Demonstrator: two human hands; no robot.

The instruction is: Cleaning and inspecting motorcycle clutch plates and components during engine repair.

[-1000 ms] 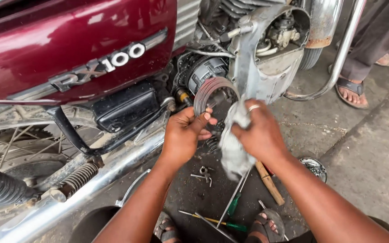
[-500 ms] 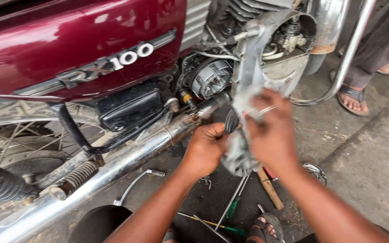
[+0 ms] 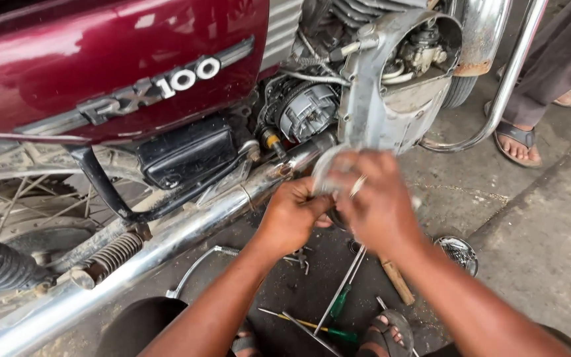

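Now both gripping a rag-wrapped round part [image 3: 328,173] just below the open engine [image 3: 308,109]: left hand [image 3: 292,215] clenched on its lower edge, right hand [image 3: 375,201] closed over the rag. Probably stiff metal, greasy and slippery; best taken by the rim

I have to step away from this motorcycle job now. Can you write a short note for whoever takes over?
Left hand: closed on the part held between both hands.
Right hand: over a pale grey cloth, pressing it on that part; part mostly hidden.
Maroon motorcycle: side cover off, round metal clutch exposed.
Green-handled screwdriver and wooden-handled tool lie on the floor.
Wiping looks underway; cover not refitted.
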